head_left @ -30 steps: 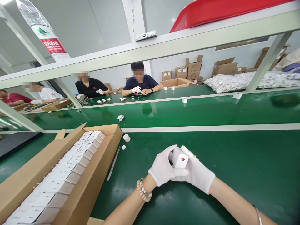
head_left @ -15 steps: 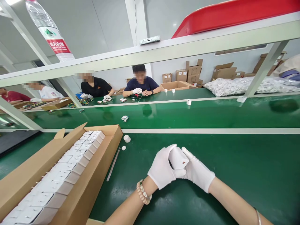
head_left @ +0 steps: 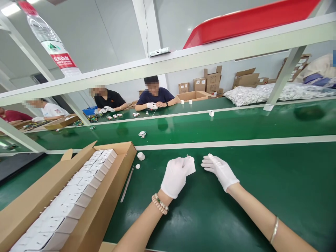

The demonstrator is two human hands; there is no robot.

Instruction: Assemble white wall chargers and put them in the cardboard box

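My left hand (head_left: pixel 174 176), in a white glove, grips a small white box (head_left: pixel 191 166) over the green table. One flat face of the box shows at the fingertips, with a tiny stub above it; the fingers cover the rest. To its right, my gloved right hand (head_left: pixel 219 169) is apart from the box, its fingers stretched out and nothing in them. Left of my hands stands an open cardboard carton (head_left: pixel 105 194) holding rows of similar white boxes (head_left: pixel 78 189).
Beside the carton lie tweezers (head_left: pixel 127 184), a white round cap (head_left: pixel 138 166) and a white cylindrical piece (head_left: pixel 141 156). Beyond the pale strip, a small white part (head_left: pixel 142 134) rests on the green surface. A shelf beam (head_left: pixel 168 63) crosses above. Several people sit opposite.
My right hand has let go of the white box and opened, moving slightly away. My left hand has turned the box and holds it alone. The view has shifted slightly.
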